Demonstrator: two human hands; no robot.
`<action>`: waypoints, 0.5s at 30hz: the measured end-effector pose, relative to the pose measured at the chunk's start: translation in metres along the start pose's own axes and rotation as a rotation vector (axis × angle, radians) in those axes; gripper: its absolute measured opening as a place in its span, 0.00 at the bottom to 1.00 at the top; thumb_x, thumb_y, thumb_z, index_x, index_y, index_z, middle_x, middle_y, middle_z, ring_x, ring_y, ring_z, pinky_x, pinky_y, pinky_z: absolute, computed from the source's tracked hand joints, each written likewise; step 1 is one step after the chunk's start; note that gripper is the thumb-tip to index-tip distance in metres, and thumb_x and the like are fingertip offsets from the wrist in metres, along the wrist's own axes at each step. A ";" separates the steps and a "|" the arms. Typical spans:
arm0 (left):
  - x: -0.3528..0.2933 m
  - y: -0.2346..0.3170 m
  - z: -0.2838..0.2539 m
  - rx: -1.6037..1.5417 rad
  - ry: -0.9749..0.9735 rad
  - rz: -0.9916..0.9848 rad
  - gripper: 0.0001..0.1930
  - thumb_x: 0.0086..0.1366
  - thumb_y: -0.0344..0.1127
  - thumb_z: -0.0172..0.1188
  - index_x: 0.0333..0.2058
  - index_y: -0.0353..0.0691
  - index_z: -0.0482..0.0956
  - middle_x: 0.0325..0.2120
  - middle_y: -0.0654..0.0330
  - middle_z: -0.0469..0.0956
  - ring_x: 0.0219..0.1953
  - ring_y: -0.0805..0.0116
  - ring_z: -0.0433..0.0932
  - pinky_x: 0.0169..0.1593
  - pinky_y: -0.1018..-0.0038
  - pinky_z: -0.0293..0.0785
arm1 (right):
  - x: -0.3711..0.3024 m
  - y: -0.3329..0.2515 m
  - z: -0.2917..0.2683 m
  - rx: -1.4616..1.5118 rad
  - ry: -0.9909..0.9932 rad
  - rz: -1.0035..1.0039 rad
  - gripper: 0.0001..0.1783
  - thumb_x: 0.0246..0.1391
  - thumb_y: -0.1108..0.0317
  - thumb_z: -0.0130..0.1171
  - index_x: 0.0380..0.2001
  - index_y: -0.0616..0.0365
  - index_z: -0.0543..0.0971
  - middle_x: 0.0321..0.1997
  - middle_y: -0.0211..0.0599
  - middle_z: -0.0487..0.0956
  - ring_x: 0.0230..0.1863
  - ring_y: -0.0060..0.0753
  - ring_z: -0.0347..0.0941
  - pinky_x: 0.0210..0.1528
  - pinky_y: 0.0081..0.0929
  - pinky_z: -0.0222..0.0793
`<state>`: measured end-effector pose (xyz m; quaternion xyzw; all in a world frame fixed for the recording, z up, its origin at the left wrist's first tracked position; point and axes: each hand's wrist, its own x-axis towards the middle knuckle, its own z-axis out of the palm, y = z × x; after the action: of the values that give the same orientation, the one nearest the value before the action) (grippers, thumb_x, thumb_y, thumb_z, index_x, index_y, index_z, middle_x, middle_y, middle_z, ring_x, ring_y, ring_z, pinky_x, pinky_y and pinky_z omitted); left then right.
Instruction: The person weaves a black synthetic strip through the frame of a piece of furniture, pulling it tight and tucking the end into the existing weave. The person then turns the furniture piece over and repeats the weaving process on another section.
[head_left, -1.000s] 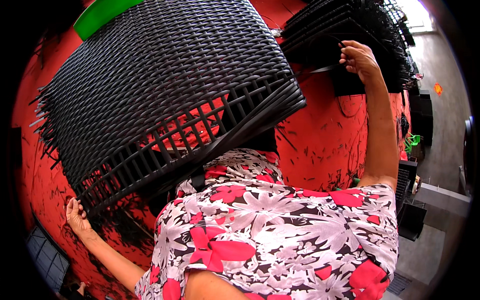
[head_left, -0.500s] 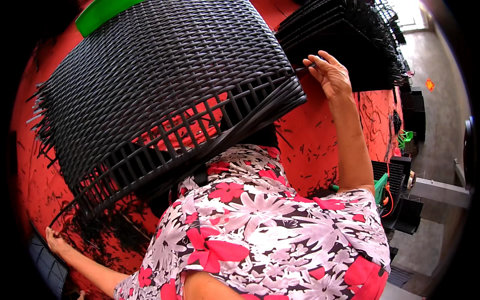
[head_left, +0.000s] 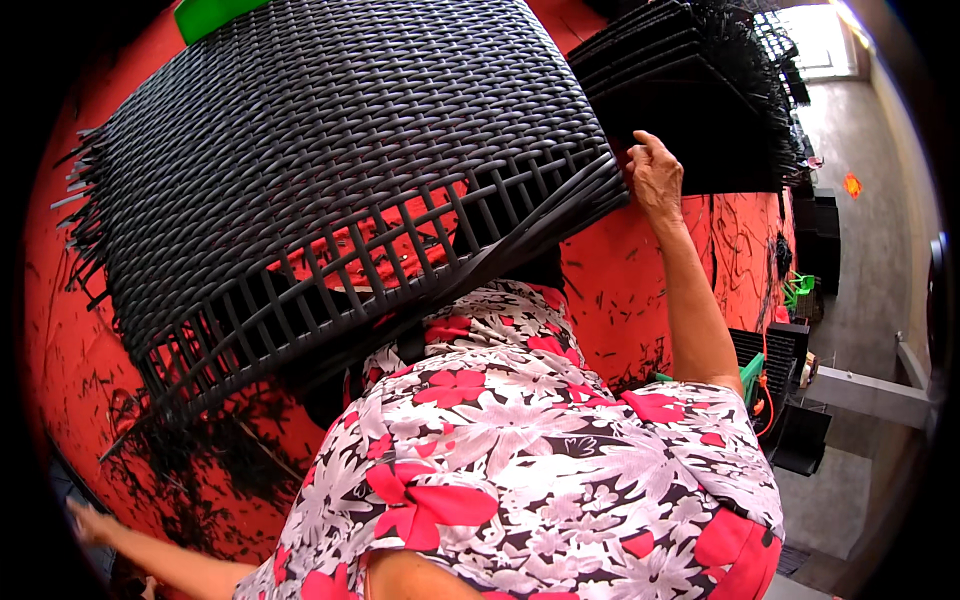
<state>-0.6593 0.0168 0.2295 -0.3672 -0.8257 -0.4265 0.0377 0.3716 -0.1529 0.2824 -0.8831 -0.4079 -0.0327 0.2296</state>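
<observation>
A black woven rattan-style panel (head_left: 350, 110) lies tilted in front of me. Its weave is dense over most of its face, and an open lattice of bars (head_left: 370, 250) runs along the near side. Thick strands bundle along the near right edge. My right hand (head_left: 657, 180) is just beside the panel's right corner, fingers bent together; whatever they pinch is hidden. Down at the far left, away from the panel, is my left hand (head_left: 92, 524), its fingers smeared by motion. A thin black strand end (head_left: 120, 442) sticks out from the panel's lower left corner.
A green plastic piece (head_left: 220, 14) shows behind the panel's top left. Stacked black woven panels (head_left: 690, 110) stand at the back right. Black strand scraps (head_left: 215, 450) litter the red floor covering (head_left: 620, 280). Farther right are a green stool (head_left: 797, 288) and a grey beam (head_left: 870, 396).
My left hand has moved down and away from the strand end at the lower left corner. My right hand has come down slightly, nearer the panel's right corner. The panel appears shifted slightly right.
</observation>
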 end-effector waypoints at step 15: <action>-0.541 0.446 0.129 -0.766 -1.325 1.120 0.08 0.58 0.29 0.61 0.36 0.34 0.79 0.30 0.52 0.77 0.31 0.55 0.78 0.34 0.66 0.73 | -0.024 -0.094 0.001 -0.054 -0.500 -0.704 0.11 0.42 0.72 0.62 0.31 0.56 0.72 0.48 0.33 0.74 0.55 0.40 0.65 0.59 0.39 0.54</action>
<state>0.0511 -0.0360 0.2466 -0.8649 -0.1868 -0.2931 -0.3623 0.2868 -0.1162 0.3108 -0.6764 -0.7265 0.0951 0.0754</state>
